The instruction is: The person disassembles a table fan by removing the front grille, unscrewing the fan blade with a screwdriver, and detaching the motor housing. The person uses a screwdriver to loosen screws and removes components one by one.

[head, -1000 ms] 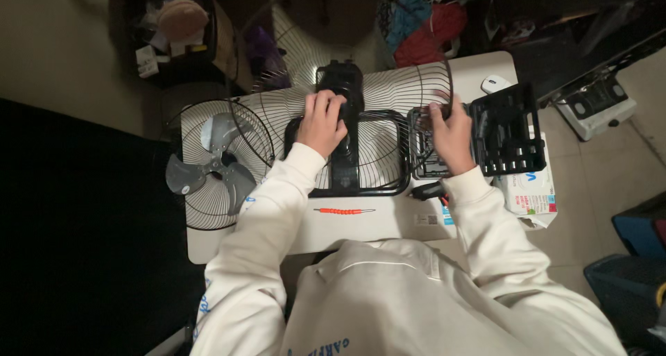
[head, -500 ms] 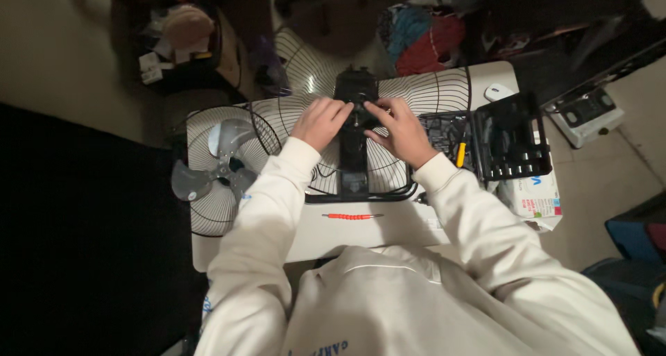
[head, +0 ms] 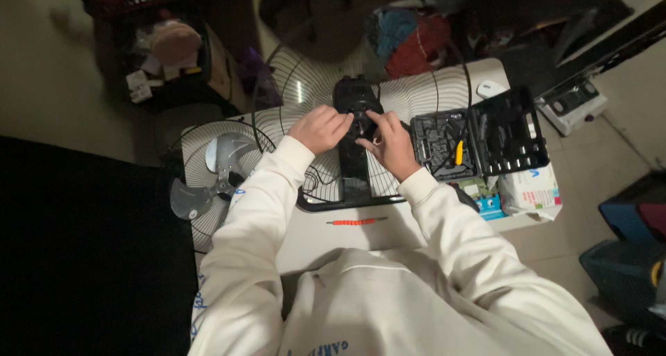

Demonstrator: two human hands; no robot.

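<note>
A dim, cluttered room surrounds a white desk (head: 361, 241) at the centre of the frame, with heaped clothing at the top. On the desk lies a black plastic fan motor housing (head: 352, 99) on its black stand, bedded in a round wire fan guard (head: 416, 96). Its long axis runs from the upper centre of the frame down toward the person. The left hand (head: 318, 128) sits just left of the housing, fingers curled against its side; whether that grip closes on anything cannot be told. The right hand (head: 390, 142) sits just right and slightly lower, fingertips pinched together at the housing's front face. Both hands are equally near, forearms converging from below. A second guard with grey blades (head: 208, 179) lies at left, an open black tool case (head: 479, 135) at right, and a red-handled screwdriver (head: 355, 221) below.
</note>
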